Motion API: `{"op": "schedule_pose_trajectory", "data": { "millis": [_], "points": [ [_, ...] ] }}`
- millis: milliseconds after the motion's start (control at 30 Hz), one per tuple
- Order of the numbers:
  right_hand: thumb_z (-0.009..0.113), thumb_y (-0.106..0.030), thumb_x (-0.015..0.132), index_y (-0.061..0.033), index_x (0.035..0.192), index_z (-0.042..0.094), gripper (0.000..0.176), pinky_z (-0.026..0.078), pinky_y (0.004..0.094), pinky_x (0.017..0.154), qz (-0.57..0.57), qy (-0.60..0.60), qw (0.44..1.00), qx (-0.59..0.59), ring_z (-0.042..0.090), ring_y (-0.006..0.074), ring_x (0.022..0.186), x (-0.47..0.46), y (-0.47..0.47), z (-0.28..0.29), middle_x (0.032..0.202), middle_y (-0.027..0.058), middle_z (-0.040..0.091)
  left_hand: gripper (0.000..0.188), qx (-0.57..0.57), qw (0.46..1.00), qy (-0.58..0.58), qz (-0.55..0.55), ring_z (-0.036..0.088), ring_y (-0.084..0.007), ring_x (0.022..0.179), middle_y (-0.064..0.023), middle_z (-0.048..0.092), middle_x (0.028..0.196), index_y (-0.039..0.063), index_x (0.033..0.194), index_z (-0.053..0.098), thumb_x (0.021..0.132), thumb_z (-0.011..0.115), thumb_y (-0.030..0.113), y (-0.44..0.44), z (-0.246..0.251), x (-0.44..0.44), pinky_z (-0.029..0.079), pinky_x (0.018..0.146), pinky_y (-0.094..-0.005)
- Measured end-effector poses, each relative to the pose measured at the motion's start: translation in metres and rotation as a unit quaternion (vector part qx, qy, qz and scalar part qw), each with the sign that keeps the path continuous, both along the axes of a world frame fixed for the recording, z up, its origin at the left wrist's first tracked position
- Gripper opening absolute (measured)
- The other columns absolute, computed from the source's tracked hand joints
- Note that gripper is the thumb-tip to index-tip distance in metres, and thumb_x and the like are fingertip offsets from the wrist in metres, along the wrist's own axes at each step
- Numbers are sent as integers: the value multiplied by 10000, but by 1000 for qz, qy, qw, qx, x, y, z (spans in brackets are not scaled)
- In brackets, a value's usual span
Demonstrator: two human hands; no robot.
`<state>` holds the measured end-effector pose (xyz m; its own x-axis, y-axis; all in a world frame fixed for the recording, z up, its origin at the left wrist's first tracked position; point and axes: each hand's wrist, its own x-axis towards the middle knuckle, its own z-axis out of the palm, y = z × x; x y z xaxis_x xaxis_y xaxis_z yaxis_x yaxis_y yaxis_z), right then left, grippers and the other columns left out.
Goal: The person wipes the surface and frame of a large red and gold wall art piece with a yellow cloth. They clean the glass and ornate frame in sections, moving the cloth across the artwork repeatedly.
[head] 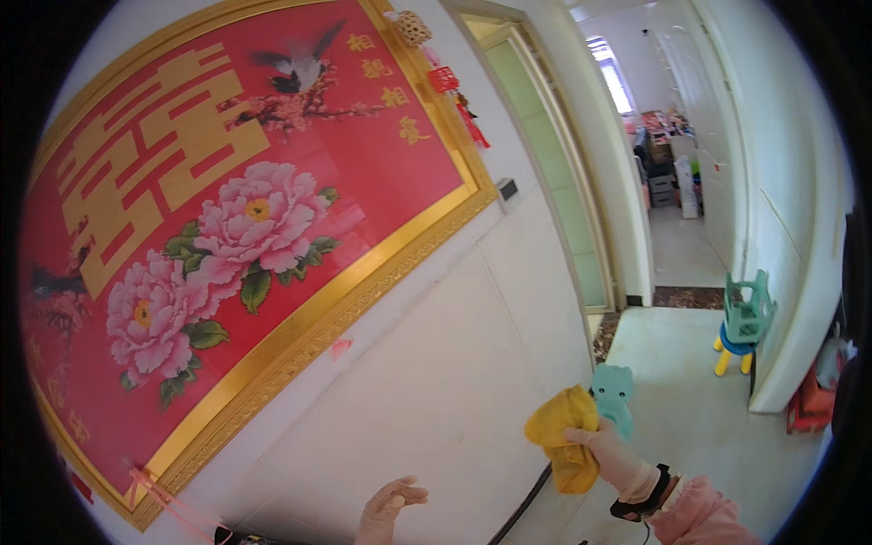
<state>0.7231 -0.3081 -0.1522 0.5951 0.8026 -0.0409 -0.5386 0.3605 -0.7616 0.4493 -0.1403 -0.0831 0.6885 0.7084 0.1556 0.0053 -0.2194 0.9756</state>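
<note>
My right hand (610,453), in a thin pale glove with a black band at the wrist, grips a folded yellow cloth (569,436) that hangs down from the fingers. My left hand (392,504), gloved as well, is raised at the bottom centre with its fingers slightly curled and nothing in it. Both are in front of the pale lower wall (436,381). Above them, a large gold-framed picture (381,266) with pink peonies, a bird and gold characters on red fills the left of the view.
A teal animal-shaped child's seat (613,392) stands on the tiled floor behind my right hand. Further back, a green plastic stool (748,310) sits on a blue stool with yellow legs (734,351). Doorways open beyond. Red boxes (811,402) lie at right; a black cable (521,507) runs along the wall's foot.
</note>
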Motion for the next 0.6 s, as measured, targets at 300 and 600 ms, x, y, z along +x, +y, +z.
{"op": "schedule_pose_trajectory", "data": {
  "millis": [300,600],
  "points": [
    [574,-86,851,35,1116,528,295,500,312,785,-17,-11,1000,23,615,190,904,83,15,15,1016,93,617,485,-9,995,-29,98,565,-250,995,-180,583,1090,-54,1237,444,950,421,336,16,9,6,428,910,-359],
    [554,-97,853,45,1129,513,313,498,314,805,43,-7,999,33,613,208,918,108,39,26,1026,105,611,488,-77,977,-182,80,550,-245,967,-190,534,1144,-5,1236,439,929,436,374,78,16,49,436,875,-356]
  ]
}}
